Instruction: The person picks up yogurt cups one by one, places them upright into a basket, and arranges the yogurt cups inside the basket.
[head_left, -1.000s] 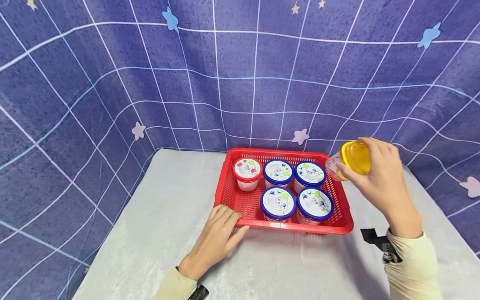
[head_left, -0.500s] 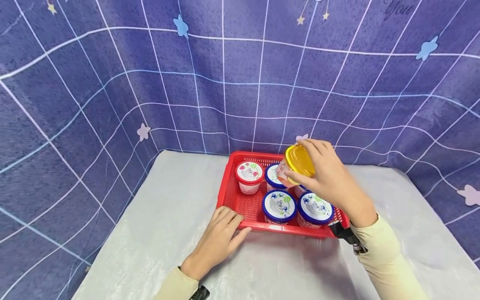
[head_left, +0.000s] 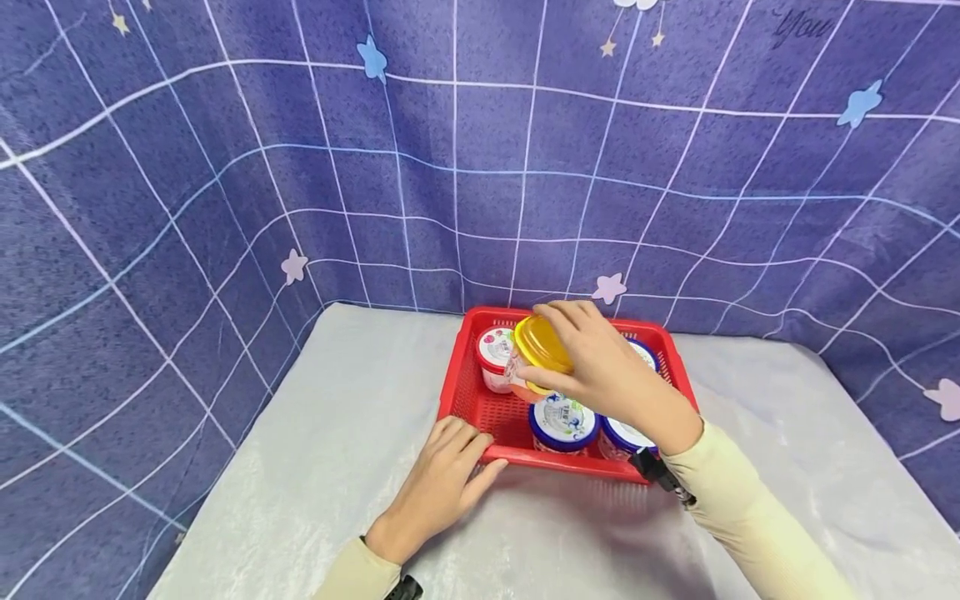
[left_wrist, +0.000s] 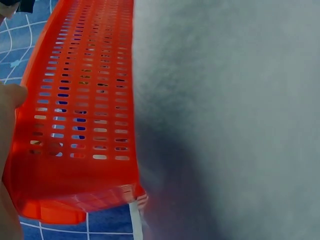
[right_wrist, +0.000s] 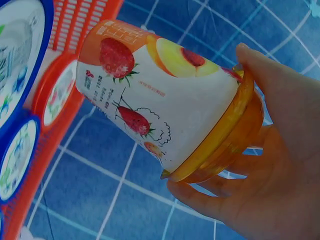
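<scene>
My right hand [head_left: 600,362] pinches a fruit cup [head_left: 542,346] by its yellow lid, over the left part of a red plastic basket [head_left: 459,367]. In the right wrist view, the fruit cup [right_wrist: 160,100] is tilted and shows strawberries and a peach on its side. My left hand [head_left: 435,471] grips the basket's front left corner, fingers over the rim. Inside the basket, a red-lidded cup [head_left: 495,348] stands at the back left. Blue-lidded cups [head_left: 562,422] stand to its right, partly hidden behind my right hand and forearm.
The basket stands on a table with a pale grey cover [head_left: 360,383]. A blue curtain [head_left: 480,208] with a grid and stars hangs behind and along the left side. In the left wrist view, the slotted basket wall [left_wrist: 85,170] rises beside the table cover.
My right hand has carried the yellow-lidded fruit cup leftward from the basket's right end to above its left part. My left hand stays at the front left corner.
</scene>
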